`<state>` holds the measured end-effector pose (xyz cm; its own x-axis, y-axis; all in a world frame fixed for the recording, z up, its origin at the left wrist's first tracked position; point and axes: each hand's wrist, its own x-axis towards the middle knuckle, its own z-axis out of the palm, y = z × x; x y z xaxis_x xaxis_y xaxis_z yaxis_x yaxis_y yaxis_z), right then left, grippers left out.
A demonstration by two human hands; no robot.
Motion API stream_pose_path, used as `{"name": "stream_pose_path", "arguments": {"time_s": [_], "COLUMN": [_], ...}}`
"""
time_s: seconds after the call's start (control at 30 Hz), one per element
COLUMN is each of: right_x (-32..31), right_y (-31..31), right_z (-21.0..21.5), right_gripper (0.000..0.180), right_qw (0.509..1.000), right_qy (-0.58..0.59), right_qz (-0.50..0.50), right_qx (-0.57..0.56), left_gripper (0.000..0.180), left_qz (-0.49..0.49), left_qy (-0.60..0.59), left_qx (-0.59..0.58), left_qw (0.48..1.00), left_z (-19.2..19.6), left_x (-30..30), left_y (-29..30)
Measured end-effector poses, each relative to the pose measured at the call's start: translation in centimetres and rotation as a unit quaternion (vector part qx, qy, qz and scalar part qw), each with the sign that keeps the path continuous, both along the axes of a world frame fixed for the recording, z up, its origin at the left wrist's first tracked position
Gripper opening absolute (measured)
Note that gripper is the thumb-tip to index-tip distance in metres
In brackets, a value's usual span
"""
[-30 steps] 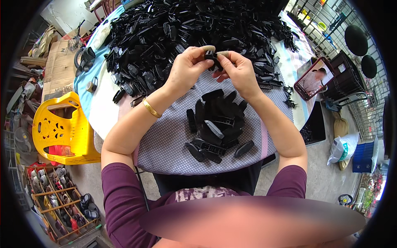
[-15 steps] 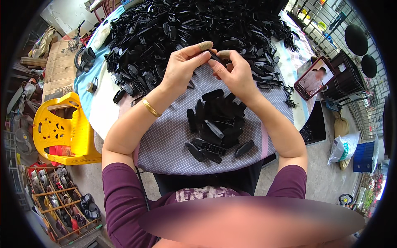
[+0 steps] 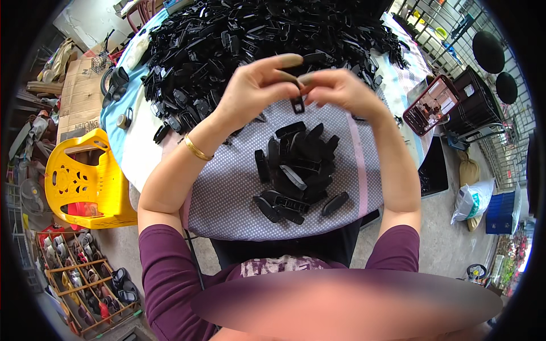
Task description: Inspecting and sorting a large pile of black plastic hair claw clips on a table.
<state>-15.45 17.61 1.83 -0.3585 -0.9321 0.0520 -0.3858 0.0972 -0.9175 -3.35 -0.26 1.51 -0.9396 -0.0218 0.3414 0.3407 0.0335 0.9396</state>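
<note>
Black plastic clip: small dark piece pinched between both hands above the dotted cloth, just short of the big heap, at about 12 o'clock from the picture's middle.
Shoe rack: at 8 o'clock on the floor, wooden shelves with pairs of shoes.
Yellow plastic chair: at 9 o'clock, standing beside the table's edge, above the shoe rack.
Cardboard box: at 10 o'clock, flat brown, beyond the chair.
Left hand: raised over the cloth, fingers curled, thumb and forefinger gripping the clip's upper end; forefinger tip wears a tan cap; a gold bangle sits on the wrist.
Big heap of black parts: at 12 o'clock, covering the far half of the table, right behind the hands.
Dotted cloth: grey-lilac with white dots, spread over the near table edge under both forearms.
Small pile of black parts: at the centre of the cloth, directly below the held clip, apart from the hands.
Right hand: level with the left, fingertips closed on the same clip from the other side; the two hands' fingertips meet there.
Phone: at 2 o'clock, red-edged, lit screen, lying on the table's right rim.
Black crate: at 2 o'clock, just beyond the phone, off the table.
White sack: at 3 o'clock on the floor.
</note>
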Motion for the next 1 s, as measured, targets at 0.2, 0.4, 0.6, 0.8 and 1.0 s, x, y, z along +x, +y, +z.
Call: {"name": "stream_pose_path", "arguments": {"time_s": [0.2,0.4,0.6,0.8,1.0], "right_x": [-13.0,-12.6,-9.7,-6.3,-1.7], "right_y": [4.4,2.9,2.0,1.2,0.2], "right_z": [-6.5,-7.1,-5.7,-3.8,-1.7], "right_gripper": [0.032,0.022,0.028,0.039,0.053], "right_qw": [0.832,0.797,0.727,0.838,0.962], "right_qy": [0.428,0.457,0.545,0.376,0.011], "right_qz": [-0.339,-0.392,-0.411,-0.366,-0.195], "right_qx": [-0.097,-0.054,-0.069,-0.153,-0.192], "left_gripper": [0.047,0.029,0.038,0.03,0.033], "left_qz": [-0.205,-0.105,0.194,0.201,0.154], "left_qy": [-0.009,0.015,0.084,0.07,-0.031], "left_qx": [-0.34,-0.364,-0.534,-0.56,-0.278], "left_qw": [0.918,0.925,0.819,0.801,0.948], "left_z": [1.4,0.0,-2.6,-4.0,-1.9], "left_x": [1.7,-0.4,-5.8,-7.3,-4.7], "left_y": [3.4,3.6,3.5,3.5,1.1]}}
